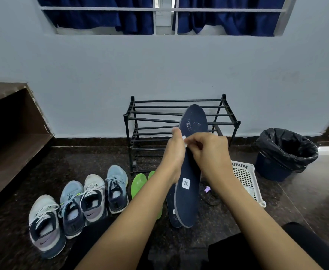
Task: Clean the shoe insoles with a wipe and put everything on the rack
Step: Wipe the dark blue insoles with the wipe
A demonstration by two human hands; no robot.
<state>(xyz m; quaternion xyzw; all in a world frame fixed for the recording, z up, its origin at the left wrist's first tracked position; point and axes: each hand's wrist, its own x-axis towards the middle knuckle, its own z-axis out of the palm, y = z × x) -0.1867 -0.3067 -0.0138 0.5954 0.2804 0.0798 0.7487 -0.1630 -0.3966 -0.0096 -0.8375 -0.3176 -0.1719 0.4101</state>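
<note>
Left hand [174,152] grips the dark navy foam insole [193,121] by its left edge, raised before the black metal-tube rack [152,114]; right hand [208,151] pinches a small white wipe [185,140] against its middle; dark speckled floor [93,152] shows either side of the rack

Both bare forearms are held stretched forward from the near edge, converging at mid-scene. The left hand [174,152] is wrapped round the left edge of a dark insole [193,119], thumb raised. A small white wipe [185,142] is pinched in the curled fingers of the right hand [211,152], just beside the left.
</note>
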